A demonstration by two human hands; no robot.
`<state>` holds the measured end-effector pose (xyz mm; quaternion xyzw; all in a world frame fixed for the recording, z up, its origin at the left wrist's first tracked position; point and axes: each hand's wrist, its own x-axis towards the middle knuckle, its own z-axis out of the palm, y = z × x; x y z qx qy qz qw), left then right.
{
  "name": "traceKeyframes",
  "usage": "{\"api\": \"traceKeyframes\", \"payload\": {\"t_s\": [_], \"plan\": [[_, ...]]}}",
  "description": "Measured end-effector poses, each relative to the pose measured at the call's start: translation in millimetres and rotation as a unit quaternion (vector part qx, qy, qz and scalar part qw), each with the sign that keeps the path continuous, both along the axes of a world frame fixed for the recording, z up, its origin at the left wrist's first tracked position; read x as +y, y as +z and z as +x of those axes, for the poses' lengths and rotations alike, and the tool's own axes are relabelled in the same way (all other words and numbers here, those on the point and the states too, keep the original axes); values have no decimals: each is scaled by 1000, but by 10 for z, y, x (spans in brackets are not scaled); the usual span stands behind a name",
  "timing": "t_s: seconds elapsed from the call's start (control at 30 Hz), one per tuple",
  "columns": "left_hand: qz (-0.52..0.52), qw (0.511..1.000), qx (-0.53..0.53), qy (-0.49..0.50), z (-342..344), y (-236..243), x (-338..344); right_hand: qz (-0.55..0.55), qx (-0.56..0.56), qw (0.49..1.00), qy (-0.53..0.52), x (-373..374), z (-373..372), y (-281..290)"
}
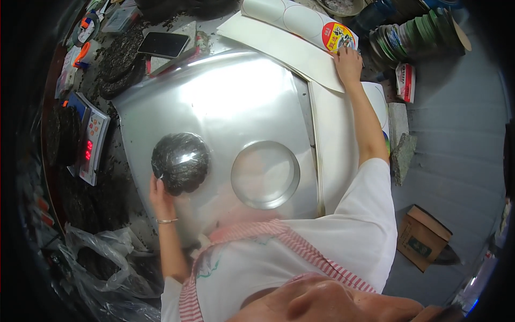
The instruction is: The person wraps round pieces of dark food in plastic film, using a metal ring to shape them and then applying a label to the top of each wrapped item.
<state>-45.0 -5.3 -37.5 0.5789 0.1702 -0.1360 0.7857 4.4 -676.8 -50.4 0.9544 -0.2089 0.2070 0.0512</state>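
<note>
A round dark bundle [181,161] in clear plastic film, its edge gathered in folds, lies on a shiny metal sheet [230,102]. My left hand [161,198] holds its lower left edge, the fingers partly hidden by it. To the right of the bundle a metal ring [294,161] rests on the same sheet, with nothing seen inside it. My right arm stretches to the far right. There my right hand [348,64] has its fingers closed at the edge of a curled white sheet of round labels [298,21], beside a red and yellow round label [339,37].
A digital scale [94,142] with red digits stands at the left, near dark flat cakes [120,59] and a black phone [163,44]. Crumpled plastic bags [112,257] lie lower left. Stacked green-edged discs [418,37] and a cardboard box [424,238] are at the right.
</note>
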Motion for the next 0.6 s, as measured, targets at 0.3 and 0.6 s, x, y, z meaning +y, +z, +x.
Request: {"api": "traceKeyframes", "payload": {"t_s": [0.3,0.6], "plan": [[23,1000,-7,-13,0,-112,73,-100,208,959,164,-288,276,138],[51,998,22,34,-17,-70,18,-56,259,947,180,-317,341,150]]}}
